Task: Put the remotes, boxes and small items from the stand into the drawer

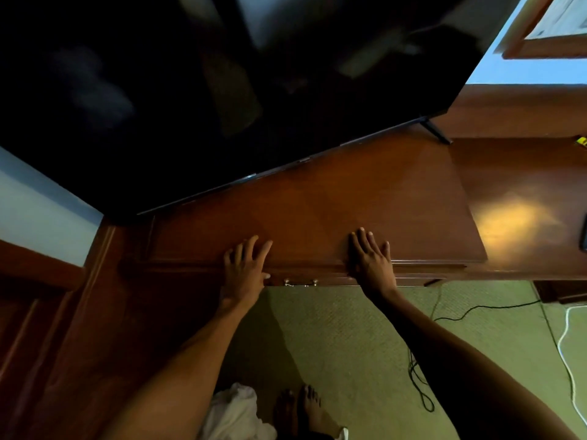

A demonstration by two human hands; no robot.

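The wooden stand [333,198] runs across the middle of the view, its top bare in front of the television. My left hand [244,268] lies flat on the stand's front edge, fingers spread, holding nothing. My right hand [371,258] rests flat on the same edge further right, also holding nothing. Between them, just under the edge, the drawer front [317,281] with its metal handle [301,283] sits flush with the stand. No remotes or boxes show on the stand top.
A large dark television [222,90] stands at the back of the stand. A lower wooden surface [524,185] adjoins on the right, with a yellow item [582,141] and a dark object [583,233] at the frame edge. Black cable [419,385] and white cable [568,360] lie on the green carpet.
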